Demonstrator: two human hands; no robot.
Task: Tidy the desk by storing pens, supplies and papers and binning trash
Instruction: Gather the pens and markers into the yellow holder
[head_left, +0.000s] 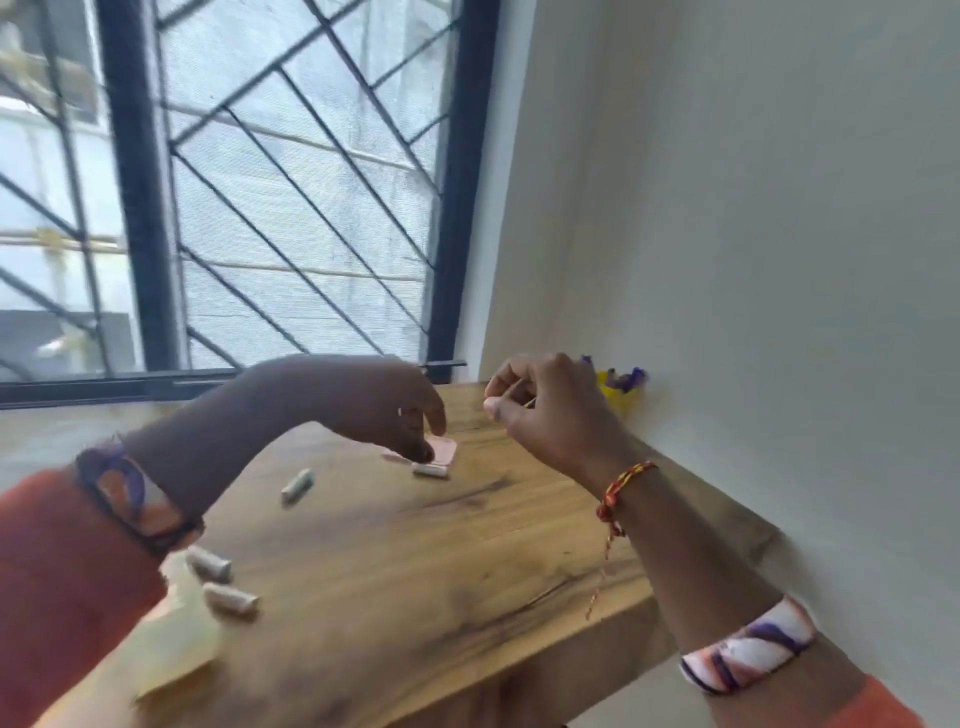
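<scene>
At mid-frame the left hand (395, 410) reaches down, fingertips pinching a small pink piece (444, 449) that lies flat on the wooden desk (415, 561). The right hand (545, 410), raised at centre right, pinches a thin stick, too blurred to name. Four short grey cylinders lie scattered, one (430, 471) just beside the pink piece, long axis running left-right. A yellow holder (618, 397) stands against the wall (753, 234).

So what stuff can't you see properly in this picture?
- Right hand: it pinches something thin, too small to name.
- Yellow holder: mostly hidden behind that hand.
- Pink piece: the left hand partly covers it, and blur hides any grip.
- Pale paper: blurred, partly under the left sleeve.
</scene>
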